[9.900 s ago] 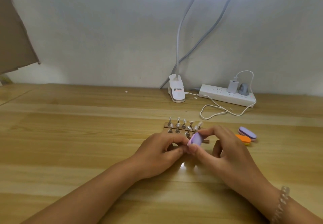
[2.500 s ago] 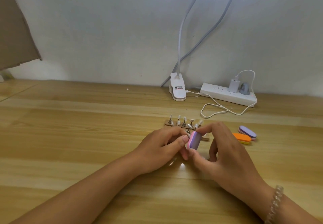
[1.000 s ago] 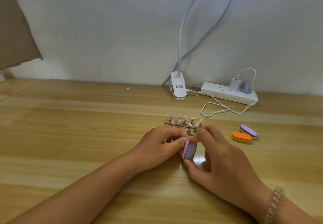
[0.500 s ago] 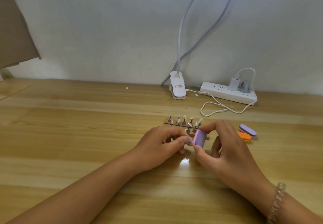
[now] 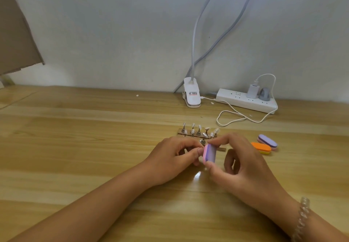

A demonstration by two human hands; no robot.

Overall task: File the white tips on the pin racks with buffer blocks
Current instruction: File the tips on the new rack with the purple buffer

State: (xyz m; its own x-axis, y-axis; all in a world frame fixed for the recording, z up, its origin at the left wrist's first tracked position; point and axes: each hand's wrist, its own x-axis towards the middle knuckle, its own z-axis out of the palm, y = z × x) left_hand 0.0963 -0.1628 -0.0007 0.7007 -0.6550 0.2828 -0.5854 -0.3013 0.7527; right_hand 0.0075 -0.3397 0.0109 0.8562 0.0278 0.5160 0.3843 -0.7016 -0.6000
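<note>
Wooden desk (image 5: 75,156) | right grip (image 5: 243,164) pinches buffer block (image 5: 210,153) | pin rack (image 5: 190,133) behind

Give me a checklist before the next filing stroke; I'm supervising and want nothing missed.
1. Grip: the right hand pinches the buffer block between thumb and fingers: ok.
2. Rack: the far pin rack lies flat on the table, white tips on its pins: ok.
3. Support: the left hand curls its fingers beside the block; what they pinch is hidden: cannot tell.
4. Contact: block face against a tip: hidden, cannot tell.
5. Spares: the purple block and orange block lie right of the hands: ok.
</note>
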